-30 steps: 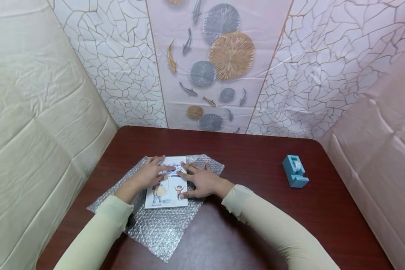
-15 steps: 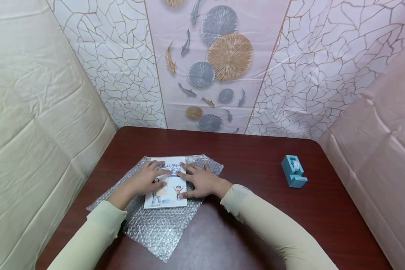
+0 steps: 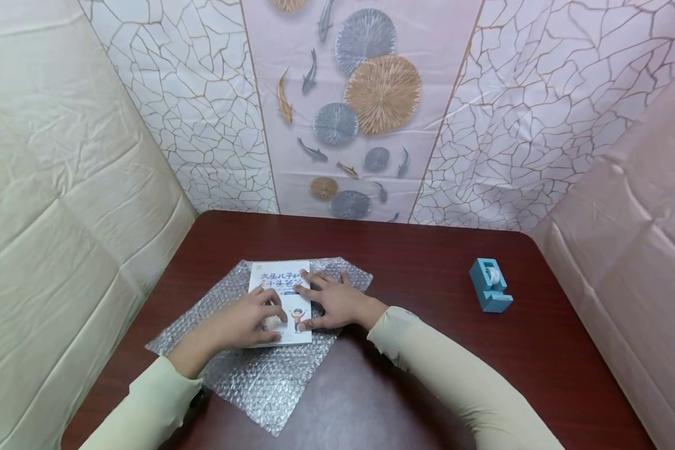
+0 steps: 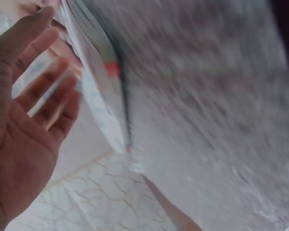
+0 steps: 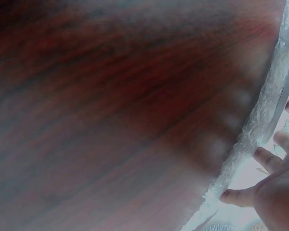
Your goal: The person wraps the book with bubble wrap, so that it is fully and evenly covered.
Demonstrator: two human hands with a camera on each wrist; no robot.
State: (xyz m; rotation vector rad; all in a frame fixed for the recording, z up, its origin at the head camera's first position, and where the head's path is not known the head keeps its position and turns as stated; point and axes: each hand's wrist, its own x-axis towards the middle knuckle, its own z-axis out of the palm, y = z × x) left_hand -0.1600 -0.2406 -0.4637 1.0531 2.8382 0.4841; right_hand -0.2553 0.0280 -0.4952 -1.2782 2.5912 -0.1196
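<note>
A white paperback book (image 3: pixel 278 274) with blue Chinese lettering and cartoon figures lies on a sheet of bubble wrap (image 3: pixel 275 387), set at an angle to it. My left hand (image 3: pixel 244 322) is over the book's lower left part, fingers slightly bent; in the left wrist view the left hand (image 4: pixel 29 139) shows its palm, with nothing gripped. Spread fingers of my right hand (image 3: pixel 340 304) rest on the book's right edge. The right wrist view shows the right hand (image 5: pixel 279 192) beside the wrap's edge. Part of the cover is hidden under both hands.
A blue tape dispenser (image 3: pixel 490 286) with a clear roll stands at the right of the dark red-brown table (image 3: pixel 405 262). Pale cloth walls (image 3: pixel 79 187) close in the left, right and back sides.
My left hand has slid from the book's upper left down toward its lower left corner, uncovering the title. The right hand, book and bubble wrap have stayed in place.
</note>
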